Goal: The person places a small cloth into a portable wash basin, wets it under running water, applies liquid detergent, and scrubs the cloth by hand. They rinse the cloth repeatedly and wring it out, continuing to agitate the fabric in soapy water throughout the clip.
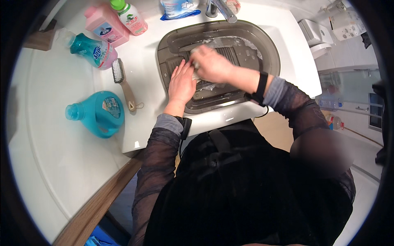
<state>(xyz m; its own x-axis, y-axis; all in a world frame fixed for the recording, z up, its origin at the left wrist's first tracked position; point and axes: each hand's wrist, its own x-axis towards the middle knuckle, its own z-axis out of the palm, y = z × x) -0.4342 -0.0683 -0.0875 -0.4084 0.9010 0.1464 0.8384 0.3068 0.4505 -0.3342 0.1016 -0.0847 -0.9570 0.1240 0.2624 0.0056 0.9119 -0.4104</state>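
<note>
A translucent grey-brown plastic basin (274,66) with a built-in ribbed washboard (231,55) sits in front of me, with some soapy water and suds in it. A small pale cloth (195,77) lies on the ribs, mostly hidden under my hands. My right hand (214,64), blurred by motion, is clenched around the cloth. Palm down, my left hand (183,83) presses on the cloth's left side with its fingers stretched out. Its fingertips touch the right hand's knuckles or come very close to them; the blur hides which.
Left of the basin lie a scrubbing brush (124,84), a teal detergent jug (98,113) and a teal-pink bottle (92,50). Behind them are a pink bottle (106,26) and a green-capped bottle (132,18). A chrome faucet (226,12) overhangs the basin's far rim beside a plastic packet (180,9).
</note>
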